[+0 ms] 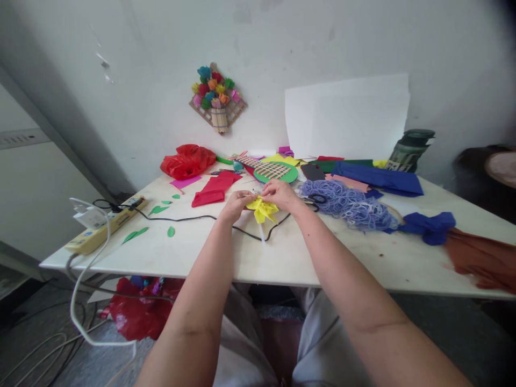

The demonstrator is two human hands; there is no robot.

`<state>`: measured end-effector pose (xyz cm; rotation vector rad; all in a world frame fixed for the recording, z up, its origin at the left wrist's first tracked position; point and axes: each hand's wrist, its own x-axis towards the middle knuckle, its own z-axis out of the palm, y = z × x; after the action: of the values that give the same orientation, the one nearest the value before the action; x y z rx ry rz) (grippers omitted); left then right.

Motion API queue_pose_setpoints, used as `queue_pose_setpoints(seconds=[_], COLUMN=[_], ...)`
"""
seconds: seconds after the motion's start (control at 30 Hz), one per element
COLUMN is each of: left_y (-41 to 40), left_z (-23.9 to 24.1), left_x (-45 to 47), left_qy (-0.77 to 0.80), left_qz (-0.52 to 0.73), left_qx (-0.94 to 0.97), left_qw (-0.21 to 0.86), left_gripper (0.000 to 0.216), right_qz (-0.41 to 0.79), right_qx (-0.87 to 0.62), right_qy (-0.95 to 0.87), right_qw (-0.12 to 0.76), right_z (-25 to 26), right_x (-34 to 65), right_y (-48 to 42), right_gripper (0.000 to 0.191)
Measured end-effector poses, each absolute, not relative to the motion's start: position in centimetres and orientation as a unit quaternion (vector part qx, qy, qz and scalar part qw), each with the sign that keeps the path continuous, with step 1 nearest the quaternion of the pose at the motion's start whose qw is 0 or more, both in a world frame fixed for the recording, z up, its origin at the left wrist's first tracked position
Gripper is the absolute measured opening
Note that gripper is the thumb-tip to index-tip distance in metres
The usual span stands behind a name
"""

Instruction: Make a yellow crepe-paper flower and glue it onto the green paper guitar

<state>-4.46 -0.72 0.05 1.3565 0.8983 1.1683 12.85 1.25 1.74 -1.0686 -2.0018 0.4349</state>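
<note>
A yellow crepe-paper flower is between my hands, above the middle of the table, with a thin pale stem pointing towards me. My left hand pinches its left side with closed fingers. From the right, my right hand pinches the top edge of the same flower. The fingertips partly cover the upper part of the paper. A black cable runs across the tabletop beneath the flower. Black-handled scissors lie just right of my right hand.
Tangled blue-purple yarn lies to the right, with blue paper behind it. Red paper, green paper leaves and a power strip are on the left. A dark bottle stands at the back right.
</note>
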Motion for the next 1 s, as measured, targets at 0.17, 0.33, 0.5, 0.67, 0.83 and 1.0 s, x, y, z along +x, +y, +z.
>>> queue_pose_setpoints(seconds=[0.17,0.33,0.5,0.67,0.83,1.0], left_y=[-0.5,-0.3,-0.5,-0.9,-1.0,-0.9], left_z=[-0.1,-0.2,-0.1,0.3,0.3,0.1], left_x=[-4.6,-4.9,-5.0,-4.8,-4.4,-4.4], left_qy=[0.382,0.38,0.372,0.366,0.37,0.375], left_qz=[0.488,0.49,0.475,0.482,0.508,0.501], left_qx=[0.578,0.58,0.588,0.575,0.534,0.53], left_qw=[0.53,0.528,0.539,0.55,0.565,0.572], left_gripper=[0.035,0.036,0.039,0.036,0.035,0.038], right_qz=[0.21,0.188,0.128,0.048,-0.005,-0.006], right_qx=[-0.389,-0.376,-0.405,-0.421,-0.397,-0.38], right_qy=[-0.801,-0.822,-0.841,-0.852,-0.859,-0.862], right_qw=[0.404,0.385,0.336,0.307,0.323,0.335], right_z=[1.6,1.6,1.8,2.7,3.0,2.9], right_x=[13.5,14.3,14.7,14.6,14.3,14.1], right_y=[1.5,1.7,1.3,-0.2,-0.9,-1.0], right_gripper=[0.015,0.016,0.015,0.016,0.018,0.018])
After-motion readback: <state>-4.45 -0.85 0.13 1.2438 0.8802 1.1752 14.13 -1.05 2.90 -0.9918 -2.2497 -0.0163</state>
